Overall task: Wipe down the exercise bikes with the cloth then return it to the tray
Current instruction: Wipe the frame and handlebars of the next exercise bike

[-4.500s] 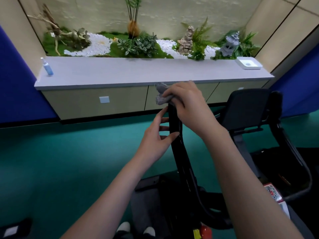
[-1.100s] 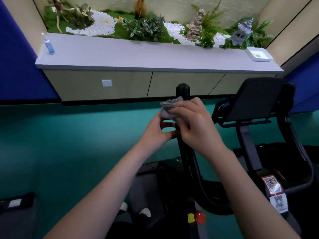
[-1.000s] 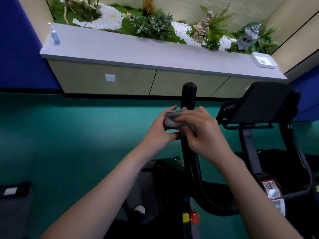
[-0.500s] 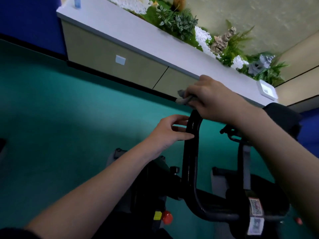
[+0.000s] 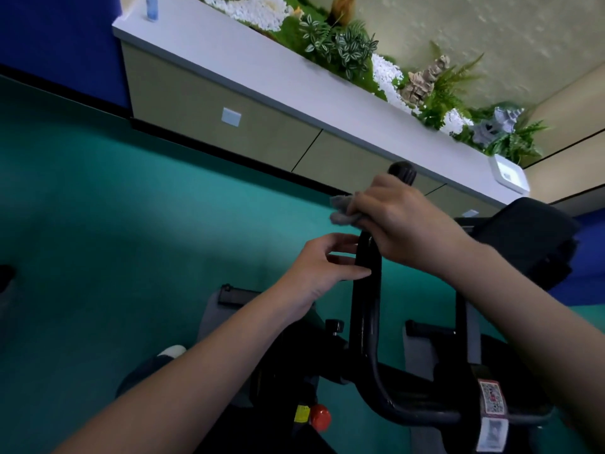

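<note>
We see the grey cloth point(image 5: 342, 209) bunched in the right hand point(image 5: 402, 224), whose fingers are clenched round it and press it against the black handlebar point(image 5: 365, 309) of the exercise bike, just below the bar's rounded top end point(image 5: 402, 170). A crumpled corner of the cloth sticks out to the left of the knuckles; the rest is hidden under the hand.

The left hand point(image 5: 320, 273) sits lower on the same upright bar. Its thumb lies across the front of the bar and its fingers reach toward the far side, so it seems to be grasping the bar lightly, though we cannot see how far the fingers wrap behind it.

The white tray point(image 5: 509, 175) stands at the right end of the long pale surface point(image 5: 248, 57) along the wall, well apart from the cloth. A blue spray bottle point(image 5: 151, 8) stands at the surface's left end, and plants with white pebbles point(image 5: 340, 50) run behind it.

Below the hands we make out a red knob point(image 5: 320, 417) on the bike frame and a code sticker point(image 5: 490, 396) on a post to the right. A black padded part point(image 5: 530, 237) rises beside the right forearm, above the teal floor point(image 5: 114, 224).
</note>
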`<state>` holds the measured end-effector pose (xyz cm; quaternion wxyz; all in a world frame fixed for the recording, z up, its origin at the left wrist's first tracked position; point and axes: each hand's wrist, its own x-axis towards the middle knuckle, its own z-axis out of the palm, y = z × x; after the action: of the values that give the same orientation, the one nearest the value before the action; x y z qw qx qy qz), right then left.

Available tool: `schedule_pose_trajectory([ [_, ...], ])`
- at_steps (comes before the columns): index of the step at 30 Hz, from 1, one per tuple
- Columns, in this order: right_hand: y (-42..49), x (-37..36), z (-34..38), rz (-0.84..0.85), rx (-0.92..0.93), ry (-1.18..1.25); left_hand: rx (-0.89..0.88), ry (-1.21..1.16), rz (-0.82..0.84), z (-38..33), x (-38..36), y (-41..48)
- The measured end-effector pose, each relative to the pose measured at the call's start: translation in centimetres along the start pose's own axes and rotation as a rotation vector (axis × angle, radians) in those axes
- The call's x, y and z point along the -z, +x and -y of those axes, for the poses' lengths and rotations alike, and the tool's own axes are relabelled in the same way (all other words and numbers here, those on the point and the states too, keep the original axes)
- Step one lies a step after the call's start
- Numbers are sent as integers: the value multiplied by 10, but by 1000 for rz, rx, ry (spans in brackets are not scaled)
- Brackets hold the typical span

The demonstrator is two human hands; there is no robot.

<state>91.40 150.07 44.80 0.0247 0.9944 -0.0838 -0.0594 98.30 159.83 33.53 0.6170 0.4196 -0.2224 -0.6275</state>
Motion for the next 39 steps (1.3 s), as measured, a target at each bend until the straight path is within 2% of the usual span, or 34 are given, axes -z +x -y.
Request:
schedule_pose_trajectory([
  [2,-11,-8,7,-18,7,54,-2,-2,2,1,2,-1],
  [6,-25,-20,11,-270,-157,192,26,-19,23,4,7,-8],
  [9,-42,-40,29,-355,-208,225,38,-9,29,5,10,-10],
  [13,-68,-53,46,-545,-450,458,33,53,52,0,10,-8],
  [16,-64,-57,51,-738,-612,411,28,87,68,-4,9,-7],
  [22,-78,-70,79,-773,-784,450,14,251,35,-12,6,-7],
  [24,-78,-67,80,-843,-869,451,-141,542,-32,-21,7,-1],
  [26,-68,-63,75,-913,-962,447,-405,873,-47,-34,9,7],
  [29,-47,-59,69,-893,-1085,503,-803,1291,46,-56,9,22],
  [31,-43,-61,70,-864,-1135,574,-998,1537,139,-67,8,32],
  [34,-56,-68,76,-818,-1202,667,-1101,1763,274,-73,5,44],
  [37,-71,-72,74,-756,-1303,842,-1136,1867,378,-76,5,52],
  [39,-68,-75,66,-799,-1367,905,-1148,1890,410,-80,7,55],
])
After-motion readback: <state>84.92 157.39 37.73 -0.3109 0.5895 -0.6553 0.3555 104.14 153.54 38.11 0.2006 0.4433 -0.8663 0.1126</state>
